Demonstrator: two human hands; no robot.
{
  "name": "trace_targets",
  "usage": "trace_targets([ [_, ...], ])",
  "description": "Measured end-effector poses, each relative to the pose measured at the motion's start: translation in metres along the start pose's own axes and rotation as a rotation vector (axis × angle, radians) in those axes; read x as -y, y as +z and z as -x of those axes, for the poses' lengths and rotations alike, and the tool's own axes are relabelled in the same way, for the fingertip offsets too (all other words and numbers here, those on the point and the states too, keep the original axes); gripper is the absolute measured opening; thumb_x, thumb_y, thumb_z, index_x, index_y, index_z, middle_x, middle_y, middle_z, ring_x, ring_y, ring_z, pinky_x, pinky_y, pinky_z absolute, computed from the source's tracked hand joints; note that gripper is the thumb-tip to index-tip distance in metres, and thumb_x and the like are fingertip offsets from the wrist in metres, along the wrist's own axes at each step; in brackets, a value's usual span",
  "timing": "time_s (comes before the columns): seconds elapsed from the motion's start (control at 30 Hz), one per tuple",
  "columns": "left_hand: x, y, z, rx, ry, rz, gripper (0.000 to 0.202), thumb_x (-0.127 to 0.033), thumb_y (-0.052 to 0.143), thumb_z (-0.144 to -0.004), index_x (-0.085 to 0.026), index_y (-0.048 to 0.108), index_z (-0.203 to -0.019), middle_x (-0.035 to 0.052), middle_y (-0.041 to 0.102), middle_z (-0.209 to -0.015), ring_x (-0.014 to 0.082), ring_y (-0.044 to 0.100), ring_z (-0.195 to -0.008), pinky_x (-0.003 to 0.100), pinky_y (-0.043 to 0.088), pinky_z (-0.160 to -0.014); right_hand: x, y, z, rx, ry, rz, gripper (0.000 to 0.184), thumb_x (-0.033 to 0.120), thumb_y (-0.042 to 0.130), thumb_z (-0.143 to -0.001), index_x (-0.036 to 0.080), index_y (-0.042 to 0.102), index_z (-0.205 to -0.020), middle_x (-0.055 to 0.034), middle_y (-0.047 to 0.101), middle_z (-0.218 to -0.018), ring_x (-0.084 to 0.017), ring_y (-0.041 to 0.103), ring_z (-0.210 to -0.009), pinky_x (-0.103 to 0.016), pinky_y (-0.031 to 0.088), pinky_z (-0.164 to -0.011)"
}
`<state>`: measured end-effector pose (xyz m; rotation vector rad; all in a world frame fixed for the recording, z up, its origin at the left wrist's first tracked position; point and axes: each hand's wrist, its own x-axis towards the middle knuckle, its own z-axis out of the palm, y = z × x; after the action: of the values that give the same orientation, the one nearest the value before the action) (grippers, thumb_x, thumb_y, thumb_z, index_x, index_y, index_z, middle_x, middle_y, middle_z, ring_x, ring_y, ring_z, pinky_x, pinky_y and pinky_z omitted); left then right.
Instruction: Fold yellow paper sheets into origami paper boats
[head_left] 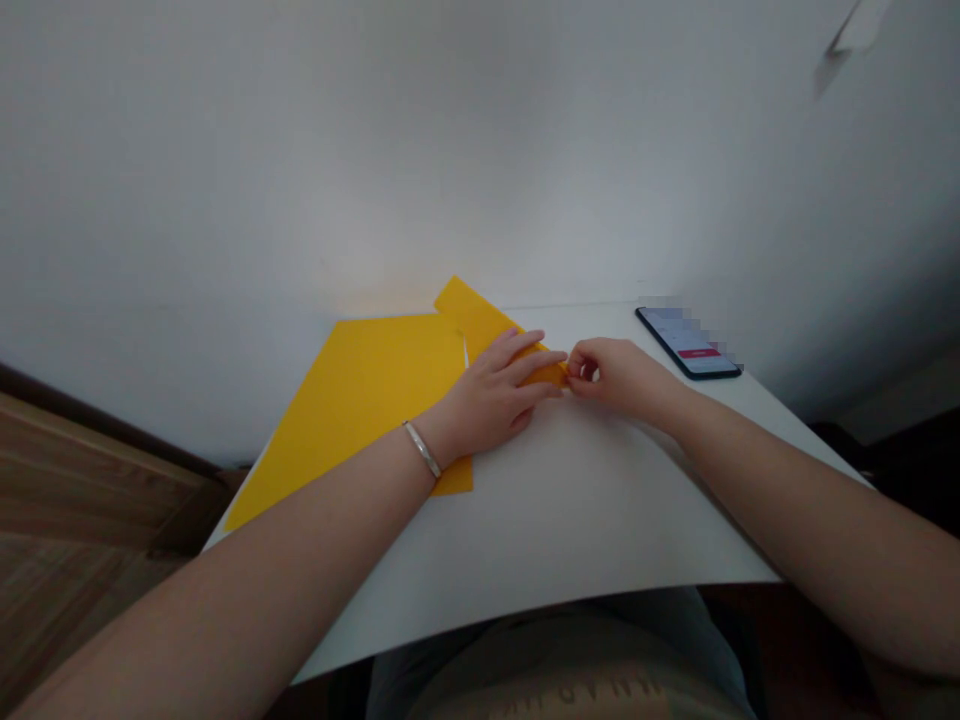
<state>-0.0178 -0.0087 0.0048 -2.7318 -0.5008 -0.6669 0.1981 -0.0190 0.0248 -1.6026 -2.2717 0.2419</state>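
A narrow yellow paper strip (471,312) lies slantwise on the white table (570,500), running from the far wall toward the middle. My left hand (495,395) lies flat on it with fingers stretched out, pressing it down; a silver bracelet (421,449) is on that wrist. My right hand (611,375) pinches the strip's near end between thumb and fingertips, right beside the left fingertips. A large yellow sheet (360,395) lies under and to the left of my left hand.
A smartphone (688,342) with a lit screen lies at the table's far right. A white wall rises right behind the table. Wooden floor (67,500) shows at the left, beyond the table's edge. My lap is below the table's near edge.
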Motion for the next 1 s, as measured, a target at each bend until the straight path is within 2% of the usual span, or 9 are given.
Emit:
trace_targets([
  [0.17, -0.002, 0.000, 0.003, -0.028, 0.042, -0.061, 0.020, -0.018, 0.053, -0.087, -0.024, 0.067, -0.101, -0.0002, 0.051, -0.138, 0.0261, 0.030, -0.136, 0.050, 0.023, -0.115, -0.013, -0.006, -0.001, -0.113, -0.072, 0.171, 0.007, 0.024, 0.054, -0.077, 0.022, 0.059, -0.073, -0.0009, 0.065, -0.078, -0.015, 0.055, -0.069, -0.026, 0.035, -0.058],
  [0.23, -0.003, -0.001, 0.004, -0.070, 0.045, -0.108, 0.019, -0.019, 0.053, -0.088, -0.025, 0.067, -0.099, -0.0019, 0.052, -0.137, 0.0253, 0.031, -0.136, 0.049, 0.024, -0.115, -0.016, -0.007, -0.001, -0.140, -0.070, 0.202, 0.007, 0.023, 0.052, -0.080, 0.023, 0.059, -0.081, -0.0006, 0.065, -0.079, -0.015, 0.055, -0.069, -0.026, 0.033, -0.055],
  [0.33, -0.006, -0.003, 0.005, -0.117, 0.024, -0.201, 0.022, -0.019, 0.052, -0.089, -0.026, 0.065, -0.106, -0.0035, 0.053, -0.135, 0.0237, 0.034, -0.134, 0.047, 0.027, -0.114, -0.021, -0.006, -0.001, -0.160, -0.057, 0.230, 0.018, 0.020, 0.051, -0.081, 0.023, 0.058, -0.097, -0.0008, 0.066, -0.082, -0.016, 0.056, -0.071, -0.026, 0.031, -0.054],
  [0.43, -0.008, -0.004, 0.004, -0.123, -0.049, -0.310, 0.027, -0.017, 0.052, -0.090, -0.025, 0.061, -0.114, -0.0022, 0.052, -0.136, 0.0246, 0.039, -0.129, 0.046, 0.030, -0.112, -0.026, -0.002, -0.003, -0.108, -0.135, 0.304, 0.016, 0.017, 0.047, -0.081, 0.024, 0.060, -0.089, -0.0019, 0.066, -0.088, -0.017, 0.057, -0.080, -0.026, 0.033, -0.058],
  [0.57, -0.008, -0.005, 0.000, -0.037, -0.146, -0.396, 0.029, -0.019, 0.047, -0.093, -0.022, 0.056, -0.120, 0.0044, 0.057, -0.128, 0.0257, 0.048, -0.119, 0.046, 0.037, -0.103, -0.037, 0.003, -0.005, -0.080, -0.141, 0.335, 0.018, 0.015, 0.045, -0.081, 0.024, 0.061, -0.083, -0.0028, 0.065, -0.090, -0.018, 0.057, -0.083, -0.027, 0.034, -0.059],
  [0.67, -0.009, -0.009, -0.002, 0.062, -0.212, -0.422, 0.029, -0.017, 0.045, -0.093, -0.019, 0.055, -0.120, 0.0081, 0.064, -0.108, 0.0237, 0.058, -0.098, 0.044, 0.045, -0.088, -0.045, 0.003, -0.008, -0.098, -0.068, 0.345, 0.021, 0.014, 0.046, -0.080, 0.024, 0.064, -0.084, -0.0030, 0.065, -0.094, -0.018, 0.057, -0.085, -0.027, 0.034, -0.059],
  [0.8, -0.013, -0.014, -0.003, 0.268, -0.262, -0.378, 0.016, -0.016, 0.050, -0.089, -0.017, 0.060, -0.102, 0.0061, 0.065, -0.085, 0.0218, 0.060, -0.075, 0.035, 0.045, -0.062, -0.053, 0.002, -0.011, -0.087, 0.003, 0.368, 0.027, 0.014, 0.047, -0.081, 0.026, 0.071, -0.085, -0.0040, 0.066, -0.099, -0.022, 0.056, -0.095, -0.030, 0.041, -0.069],
  [0.9, -0.015, -0.013, -0.003, 0.353, -0.210, -0.299, 0.010, -0.016, 0.051, -0.089, -0.018, 0.060, -0.094, 0.0048, 0.064, -0.085, 0.0203, 0.061, -0.072, 0.029, 0.039, -0.051, -0.051, 0.004, -0.011, -0.083, 0.049, 0.373, 0.030, 0.016, 0.047, -0.082, 0.027, 0.074, -0.089, -0.0062, 0.065, -0.100, -0.023, 0.058, -0.094, -0.033, 0.043, -0.077],
  [1.0, -0.013, -0.011, -0.004, 0.331, -0.081, -0.245, 0.011, -0.017, 0.052, -0.089, -0.017, 0.060, -0.097, 0.0048, 0.064, -0.087, 0.0192, 0.061, -0.076, 0.028, 0.040, -0.055, -0.044, 0.006, -0.009, -0.084, 0.064, 0.341, 0.031, 0.020, 0.046, -0.085, 0.024, 0.073, -0.099, -0.0084, 0.065, -0.101, -0.021, 0.060, -0.088, -0.034, 0.045, -0.080],
])
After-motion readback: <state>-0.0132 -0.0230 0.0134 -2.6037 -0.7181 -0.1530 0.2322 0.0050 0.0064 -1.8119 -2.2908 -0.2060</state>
